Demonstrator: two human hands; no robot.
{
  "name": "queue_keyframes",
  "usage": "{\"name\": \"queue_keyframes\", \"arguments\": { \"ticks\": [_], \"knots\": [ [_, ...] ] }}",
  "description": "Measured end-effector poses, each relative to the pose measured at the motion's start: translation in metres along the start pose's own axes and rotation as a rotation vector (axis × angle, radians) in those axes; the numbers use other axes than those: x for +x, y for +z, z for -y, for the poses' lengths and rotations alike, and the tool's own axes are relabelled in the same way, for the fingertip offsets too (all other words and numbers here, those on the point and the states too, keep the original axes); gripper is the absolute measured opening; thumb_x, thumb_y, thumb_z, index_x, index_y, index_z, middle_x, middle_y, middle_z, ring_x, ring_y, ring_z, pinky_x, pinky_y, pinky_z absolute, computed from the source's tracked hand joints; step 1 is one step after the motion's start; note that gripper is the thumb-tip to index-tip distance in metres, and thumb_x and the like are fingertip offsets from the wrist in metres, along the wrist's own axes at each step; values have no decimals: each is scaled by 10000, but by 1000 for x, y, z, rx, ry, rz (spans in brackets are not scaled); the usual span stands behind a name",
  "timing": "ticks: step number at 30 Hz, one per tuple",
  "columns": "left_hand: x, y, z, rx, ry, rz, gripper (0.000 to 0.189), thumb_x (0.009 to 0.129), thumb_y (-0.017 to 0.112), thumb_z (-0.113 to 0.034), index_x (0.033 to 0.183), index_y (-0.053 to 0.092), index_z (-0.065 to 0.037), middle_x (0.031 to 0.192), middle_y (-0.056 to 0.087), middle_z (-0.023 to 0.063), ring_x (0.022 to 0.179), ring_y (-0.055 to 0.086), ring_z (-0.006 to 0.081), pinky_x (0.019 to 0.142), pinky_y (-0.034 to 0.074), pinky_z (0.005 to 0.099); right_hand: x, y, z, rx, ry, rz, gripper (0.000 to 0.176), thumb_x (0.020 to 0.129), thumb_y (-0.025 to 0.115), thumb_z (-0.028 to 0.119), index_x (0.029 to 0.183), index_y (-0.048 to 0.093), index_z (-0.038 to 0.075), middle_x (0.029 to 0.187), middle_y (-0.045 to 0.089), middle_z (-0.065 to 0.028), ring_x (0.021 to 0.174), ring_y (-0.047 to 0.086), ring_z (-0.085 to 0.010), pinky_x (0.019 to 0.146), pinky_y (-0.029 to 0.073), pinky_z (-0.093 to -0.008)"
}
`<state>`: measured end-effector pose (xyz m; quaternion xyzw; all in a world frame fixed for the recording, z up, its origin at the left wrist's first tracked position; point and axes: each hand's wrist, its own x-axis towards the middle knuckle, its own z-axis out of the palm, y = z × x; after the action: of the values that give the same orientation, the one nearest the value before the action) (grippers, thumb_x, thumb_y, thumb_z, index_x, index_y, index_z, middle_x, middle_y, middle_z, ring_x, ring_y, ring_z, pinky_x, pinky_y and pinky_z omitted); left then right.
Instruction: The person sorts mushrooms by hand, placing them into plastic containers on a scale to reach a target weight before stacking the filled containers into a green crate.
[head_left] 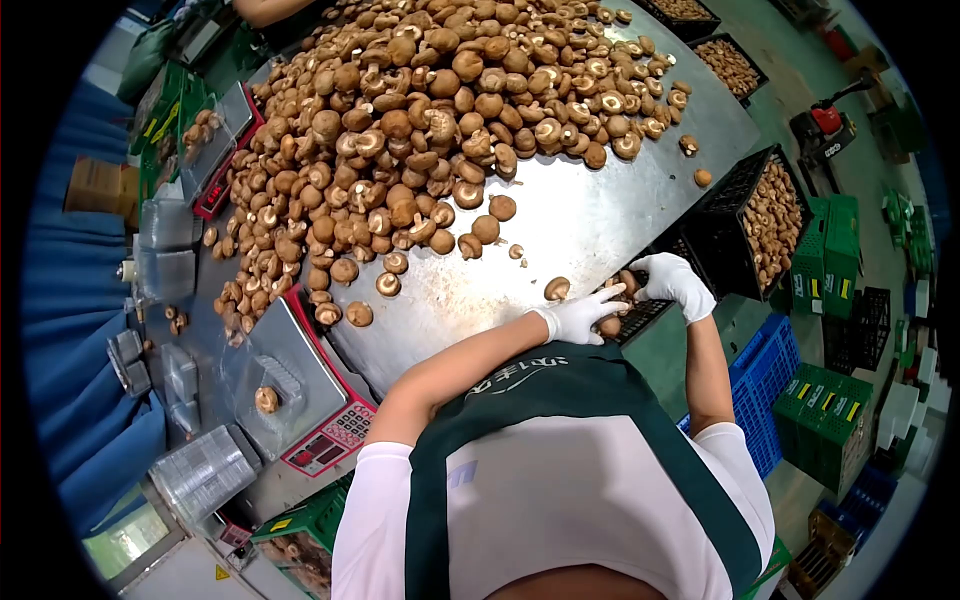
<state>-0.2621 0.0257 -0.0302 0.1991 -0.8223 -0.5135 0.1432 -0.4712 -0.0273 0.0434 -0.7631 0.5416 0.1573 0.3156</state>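
Note:
Both my hands wear white gloves and meet over a black crate [645,318] at the table's near right edge. My left hand [580,318] reaches in from the left, its thumb and fingers closed about a brown shiitake mushroom [609,326]. From the right comes my right hand [676,284], with its fingers bent round another mushroom [629,281]; the glove partly hides the grip. One loose mushroom [557,289] lies on the metal table [450,290] just left of my left hand. A large heap of shiitake mushrooms [430,110] covers the far part of the table.
On the left, a red-framed scale [328,447] carries a clear plastic tray [268,385] with one mushroom; a second scale [213,190] stands beyond. Stacked clear trays [205,468] are nearby. To the right are a full black crate [752,225], blue crates [760,390] and green crates [822,415].

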Motion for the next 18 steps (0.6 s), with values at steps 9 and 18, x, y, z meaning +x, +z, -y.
{"name": "queue_keyframes", "arguments": {
  "ticks": [9, 18],
  "knots": [
    [-60, -33, 8, -84, -190, -791, 203, 801, 592, -59, 994, 653, -43, 1126, 607, 142, 903, 626, 208, 807, 496, 283, 16, 4, 49, 281, -7, -318, 370, 720, 639, 281, 1029, 645, 79, 890, 653, -176, 839, 631, -326, 760, 495, -384],
    [-139, -72, 29, 473, -593, -1074, 439, 778, 631, -172, 1201, 528, -113, 1150, 519, 123, 975, 565, 296, 814, 474, 362, 73, 73, 117, -26, -385, -408, 211, 697, 648, 151, 903, 636, 104, 982, 596, -36, 882, 552, -274, 739, 496, -368]
  ]
}}
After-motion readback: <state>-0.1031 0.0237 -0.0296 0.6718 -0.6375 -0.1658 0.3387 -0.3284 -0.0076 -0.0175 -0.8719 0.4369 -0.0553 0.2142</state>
